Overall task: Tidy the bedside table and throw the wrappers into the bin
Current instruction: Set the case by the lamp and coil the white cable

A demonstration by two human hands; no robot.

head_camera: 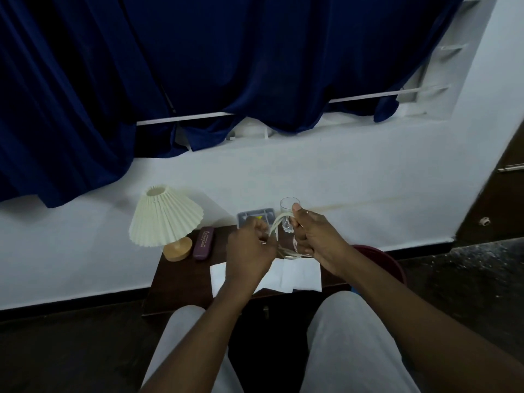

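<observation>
Above the dark wooden bedside table (181,282), both my hands hold a coiled white cable (276,222). My left hand (249,251) pinches the cable's end, where a small metal plug shows. My right hand (314,239) grips the loops of the coil, thumb up. White paper sheets (300,276) lie flat on the table under my hands. A dark red bin (388,265) stands on the floor just right of the table, partly hidden by my right forearm.
A cream pleated lamp (166,219) on a wooden base stands at the table's left, a purple case (203,243) beside it. A grey tray (256,215) and a clear glass (289,208) sit at the back. My knees are below the table's front edge.
</observation>
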